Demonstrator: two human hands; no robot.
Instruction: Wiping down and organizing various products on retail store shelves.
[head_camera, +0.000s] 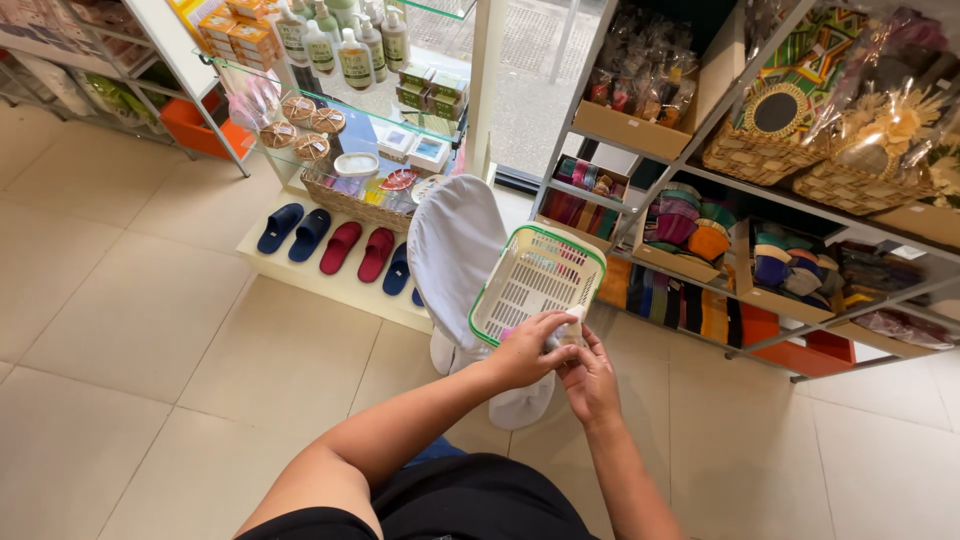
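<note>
What the hands grip is mostly hidden: the left hand (528, 350) is curled over a small pale item (570, 335) at the near rim of the basket (535, 280), and only a sliver of it shows, so its kind cannot be told. The right hand (590, 385) sits at five o'clock from the left, fingers touching the same item from below; the two hands are together, closed on it. A pink scrap (508, 332) peeks out beside the left fingers.

The basket is cream plastic with slotted walls and a green rim, tilted toward the viewer, resting on a chair draped in white cloth (455, 250), whose lower part is hidden by the arms.

At eleven o'clock, glass shelves carry orange boxes (240, 35) and pale bottles (345, 45) with green labels. Below them lie slippers (335, 243) in blue and red pairs. At two o'clock, cellophane-wrapped woven hampers (850, 150) are cut off by the frame edge.
</note>
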